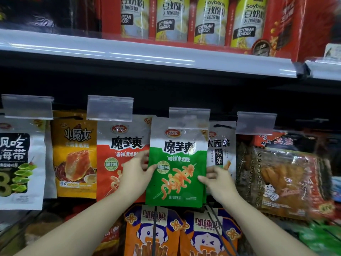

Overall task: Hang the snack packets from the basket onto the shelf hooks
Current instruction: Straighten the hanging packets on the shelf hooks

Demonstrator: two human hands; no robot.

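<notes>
While both hands pinch its edges, left hand at nine o'clock, right hand at three, the green-and-white packet hangs upright.

Head-worn view, close, facing forward at hanging snack packets below a shelf.

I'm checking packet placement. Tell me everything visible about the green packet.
The green packet is a glossy flat pouch, white on top, green below, with black lettering and orange skewer artwork. It hangs upright under a clear tag holder. The left hand pinches its left edge; the right hand holds its right edge.
</notes>
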